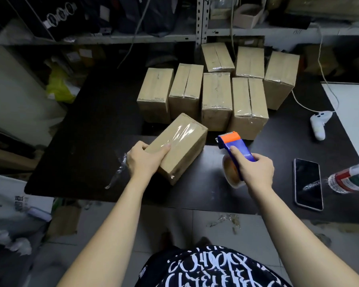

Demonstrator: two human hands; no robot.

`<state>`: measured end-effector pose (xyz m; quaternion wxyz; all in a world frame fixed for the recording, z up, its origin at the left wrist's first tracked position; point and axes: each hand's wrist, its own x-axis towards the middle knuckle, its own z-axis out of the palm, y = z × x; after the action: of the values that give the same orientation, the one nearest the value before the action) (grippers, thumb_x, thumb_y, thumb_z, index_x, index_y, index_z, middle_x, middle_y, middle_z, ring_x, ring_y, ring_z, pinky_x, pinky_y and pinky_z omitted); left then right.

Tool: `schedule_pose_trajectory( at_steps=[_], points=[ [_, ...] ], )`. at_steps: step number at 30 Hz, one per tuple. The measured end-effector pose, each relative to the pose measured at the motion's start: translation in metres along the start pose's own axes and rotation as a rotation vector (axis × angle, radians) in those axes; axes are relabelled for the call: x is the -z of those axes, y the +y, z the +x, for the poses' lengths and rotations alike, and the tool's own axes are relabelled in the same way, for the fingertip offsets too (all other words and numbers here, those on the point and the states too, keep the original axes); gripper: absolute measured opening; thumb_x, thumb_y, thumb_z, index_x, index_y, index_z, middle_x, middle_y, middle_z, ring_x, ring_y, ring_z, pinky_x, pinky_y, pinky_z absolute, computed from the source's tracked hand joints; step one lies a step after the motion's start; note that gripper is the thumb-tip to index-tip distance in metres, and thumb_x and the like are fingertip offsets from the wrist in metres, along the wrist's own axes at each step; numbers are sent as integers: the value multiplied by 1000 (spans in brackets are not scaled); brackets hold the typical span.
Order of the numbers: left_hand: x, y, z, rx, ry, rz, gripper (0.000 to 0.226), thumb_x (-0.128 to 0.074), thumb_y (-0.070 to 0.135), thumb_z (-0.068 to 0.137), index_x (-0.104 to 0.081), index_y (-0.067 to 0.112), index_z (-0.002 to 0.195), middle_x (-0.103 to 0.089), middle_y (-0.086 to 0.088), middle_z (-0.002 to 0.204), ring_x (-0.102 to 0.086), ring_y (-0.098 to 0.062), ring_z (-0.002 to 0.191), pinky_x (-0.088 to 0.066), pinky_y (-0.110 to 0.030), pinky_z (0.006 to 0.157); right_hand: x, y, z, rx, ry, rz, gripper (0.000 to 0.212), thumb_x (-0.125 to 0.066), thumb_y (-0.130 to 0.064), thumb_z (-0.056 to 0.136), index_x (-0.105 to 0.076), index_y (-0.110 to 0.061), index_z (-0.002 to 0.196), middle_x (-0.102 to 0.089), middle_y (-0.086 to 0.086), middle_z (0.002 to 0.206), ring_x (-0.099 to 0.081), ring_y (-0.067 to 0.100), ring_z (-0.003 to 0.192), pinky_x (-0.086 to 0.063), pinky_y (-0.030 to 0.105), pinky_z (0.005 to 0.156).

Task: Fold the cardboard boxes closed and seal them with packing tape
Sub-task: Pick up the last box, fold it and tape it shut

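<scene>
A small closed cardboard box [184, 143] lies tilted on the black table [87, 141], with clear tape shining along its top. My left hand [144, 160] grips its near end, thumb on top over the tape. My right hand [257, 172] holds a blue and orange tape dispenser [234, 147] by its handle, just right of the box and apart from it; the tape roll [232, 175] hangs below. Behind stand several taped cardboard boxes [216, 98] in two rows.
A phone [308, 183] lies on the table at the right, beside a plastic bottle [352, 179] and a white controller [319, 125] on a cable. A strip of crumpled tape [118, 170] hangs at the table's left front edge. Shelves with clutter stand behind.
</scene>
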<state>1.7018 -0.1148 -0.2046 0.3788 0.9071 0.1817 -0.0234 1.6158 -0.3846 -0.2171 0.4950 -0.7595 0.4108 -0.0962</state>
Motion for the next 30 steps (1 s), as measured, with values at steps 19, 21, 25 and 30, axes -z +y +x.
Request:
schedule_pose_trajectory(
  at_steps=[19,21,25,30],
  points=[
    [-17,18,25,-769,-345,510,63,-41,49,107,-25,29,164,-16,12,172,-15,-9,157,-20,-47,120,-4,2,-55,76,-465,227,52,-77,-41,90,-53,-25,134,-70,-3,120,-70,13,107,-58,29,81],
    [-20,20,20,-744,-334,500,63,-43,51,106,-29,30,163,-19,12,171,-20,-11,155,-22,-48,117,-2,0,-59,108,-462,252,50,-77,-36,91,-52,-26,133,-73,-3,116,-72,12,103,-59,30,82],
    [-13,34,14,-690,-335,346,55,-54,43,103,-45,28,155,-33,10,165,-26,-13,150,-20,-44,115,2,-5,-61,211,-456,272,48,-79,-27,90,-52,-27,130,-75,-2,115,-73,11,102,-61,31,80],
    [16,64,-7,-457,-726,-543,43,-50,30,103,-62,11,140,-71,-2,122,-64,-15,112,-44,-37,91,6,-13,-67,368,-464,208,50,-81,-21,89,-53,-26,130,-69,-5,120,-69,11,107,-62,32,80]
  ],
)
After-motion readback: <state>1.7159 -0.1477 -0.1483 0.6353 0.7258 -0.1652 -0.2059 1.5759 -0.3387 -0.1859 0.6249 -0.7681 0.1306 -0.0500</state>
